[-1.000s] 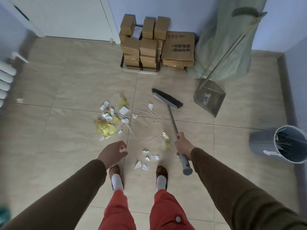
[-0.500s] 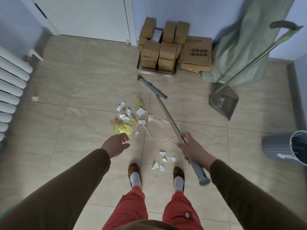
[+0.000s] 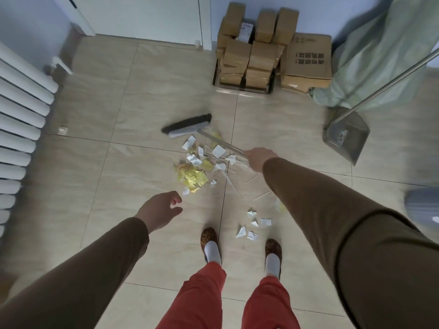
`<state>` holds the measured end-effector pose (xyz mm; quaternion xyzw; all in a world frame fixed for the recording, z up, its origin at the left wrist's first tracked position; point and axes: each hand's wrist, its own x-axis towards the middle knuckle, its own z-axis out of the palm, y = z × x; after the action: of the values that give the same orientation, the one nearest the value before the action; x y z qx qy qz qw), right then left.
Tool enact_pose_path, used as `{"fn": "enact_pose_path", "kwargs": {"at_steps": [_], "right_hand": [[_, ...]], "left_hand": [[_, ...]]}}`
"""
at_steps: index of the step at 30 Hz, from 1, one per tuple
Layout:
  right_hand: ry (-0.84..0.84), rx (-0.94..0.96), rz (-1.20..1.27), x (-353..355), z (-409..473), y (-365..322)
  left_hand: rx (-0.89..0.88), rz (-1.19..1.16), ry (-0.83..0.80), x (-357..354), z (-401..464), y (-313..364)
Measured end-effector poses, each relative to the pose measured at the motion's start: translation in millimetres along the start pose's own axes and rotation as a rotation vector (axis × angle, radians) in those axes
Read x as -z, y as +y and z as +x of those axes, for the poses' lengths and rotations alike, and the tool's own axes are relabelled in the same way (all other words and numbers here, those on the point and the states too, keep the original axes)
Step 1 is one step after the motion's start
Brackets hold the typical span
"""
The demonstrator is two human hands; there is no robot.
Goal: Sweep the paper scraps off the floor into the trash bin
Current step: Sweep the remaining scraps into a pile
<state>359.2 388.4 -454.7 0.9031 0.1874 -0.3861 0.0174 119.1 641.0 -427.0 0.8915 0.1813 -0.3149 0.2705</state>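
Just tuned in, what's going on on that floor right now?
A person is sweeping. The right hand grips the broom, whose head sits just beyond the main pile of paper scraps. The left hand hangs free, holding nothing. A smaller cluster of scraps lies near the feet. The dustpan stands unused to the right, and the trash bin is at the right edge.

The right hand (image 3: 257,157), just right of the frame's centre, is curled round a broom handle (image 3: 221,143), its brown-sleeved arm stretched up from the lower right corner. The left hand (image 3: 159,211), below centre, holds nothing, fingers loosely bent, its arm rising from the lower left. Both legs stand at bottom centre.
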Motion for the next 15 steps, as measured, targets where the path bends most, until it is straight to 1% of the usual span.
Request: {"fn": "enact_pose_path", "kwargs": {"at_steps": [4,9,15], "right_hand": [[-0.01,0.011,-0.088,-14,-59,65],[-0.014,-0.06,-0.244,5,-120,154],[-0.023,-0.067,-0.438,31,-202,242]], "left_hand": [[-0.001,-0.007,-0.021,-16,-14,2],[0.017,-0.01,-0.029,-35,-37,25],[-0.02,0.011,-0.002,-66,-69,71]]}}
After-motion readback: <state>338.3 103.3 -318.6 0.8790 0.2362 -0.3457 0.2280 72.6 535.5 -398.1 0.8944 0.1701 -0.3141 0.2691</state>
